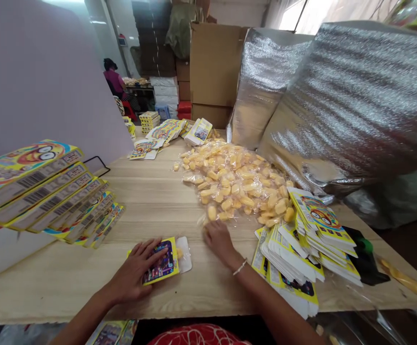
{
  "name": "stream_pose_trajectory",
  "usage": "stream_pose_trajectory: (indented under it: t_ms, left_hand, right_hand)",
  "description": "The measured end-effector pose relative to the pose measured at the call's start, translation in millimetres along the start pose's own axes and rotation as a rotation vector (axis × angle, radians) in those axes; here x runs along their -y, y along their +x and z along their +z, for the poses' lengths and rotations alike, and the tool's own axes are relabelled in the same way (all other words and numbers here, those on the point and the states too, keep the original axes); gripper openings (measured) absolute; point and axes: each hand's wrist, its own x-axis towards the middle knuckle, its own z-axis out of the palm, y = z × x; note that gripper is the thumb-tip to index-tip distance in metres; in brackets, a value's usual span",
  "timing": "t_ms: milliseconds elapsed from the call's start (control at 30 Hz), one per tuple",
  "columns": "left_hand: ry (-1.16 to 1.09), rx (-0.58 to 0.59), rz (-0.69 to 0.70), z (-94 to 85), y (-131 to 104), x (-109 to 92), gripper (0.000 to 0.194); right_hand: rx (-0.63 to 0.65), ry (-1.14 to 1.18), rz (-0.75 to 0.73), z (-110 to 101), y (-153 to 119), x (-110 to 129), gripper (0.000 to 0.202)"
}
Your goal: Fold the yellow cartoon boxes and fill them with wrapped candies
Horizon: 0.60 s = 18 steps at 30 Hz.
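My left hand holds a flat yellow cardboard box down on the table, its fingers laid across the dark printed face. At the box's right end a pale flap stands out, with a bit of yellow showing by the opening. My right hand is at the near edge of a pile of small yellow pieces in clear wrappers. Its fingers are closed on a wrapped yellow piece, partly hidden by the hand.
Stacked yellow boxes stand at the left. Flattened printed cartons lie in a heap at the right, beside a black-and-green object. Silver foil-lined bags and a cardboard box rise behind. A person sits far back.
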Motion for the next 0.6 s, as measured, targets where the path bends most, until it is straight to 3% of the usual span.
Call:
stream_pose_trajectory:
  t_ms: [100,167,267,500,600]
  left_hand:
    - [-0.009,-0.02,0.029,-0.3,0,1,0.09]
    - [-0.023,-0.039,0.045,-0.3,1,1,0.087]
    - [-0.04,-0.059,0.051,0.1,1,1,0.086]
    - [-0.035,-0.062,0.013,1.1,0,-2,0.099]
    - [-0.026,-0.054,0.023,1.4,0,-2,0.098]
  right_hand:
    - [0.058,0.028,-0.156,8,-27,15,0.009]
    - [0.01,0.039,-0.18,15,-32,26,0.013]
    - [-0.051,0.016,-0.195,22,-23,40,0.019]
    - [0.181,-0.102,-0.532,27,-14,49,0.008]
    - [0.183,-0.011,-0.559,36,-9,49,0.011]
